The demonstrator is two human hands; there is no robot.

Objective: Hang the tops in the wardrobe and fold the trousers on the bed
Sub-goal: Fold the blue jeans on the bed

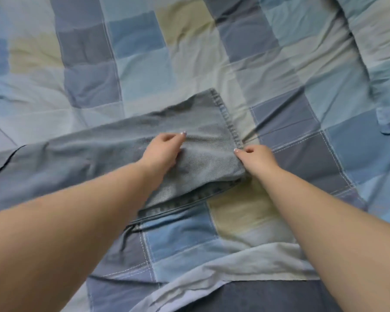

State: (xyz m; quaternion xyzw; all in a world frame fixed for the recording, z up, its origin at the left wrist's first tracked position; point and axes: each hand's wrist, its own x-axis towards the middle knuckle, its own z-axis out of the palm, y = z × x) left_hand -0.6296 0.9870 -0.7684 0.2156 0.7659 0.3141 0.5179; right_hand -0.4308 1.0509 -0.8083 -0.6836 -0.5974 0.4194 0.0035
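Jeans (126,152) lie flat across the bed (302,64), legs stacked. Left hand (162,152) presses the denim, fingers curled. Right hand (254,158) pinches the hem corner, likely to align edges before folding.

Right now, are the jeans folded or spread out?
Partly folded: the jeans lie doubled over under both hands, hems stacked at right.

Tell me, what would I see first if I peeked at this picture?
You'd first see two bare arms reaching in from the bottom, the left hand and right hand both on grey-blue jeans in the middle. The jeans lie flat across a checked blue and yellow quilt that fills the picture.
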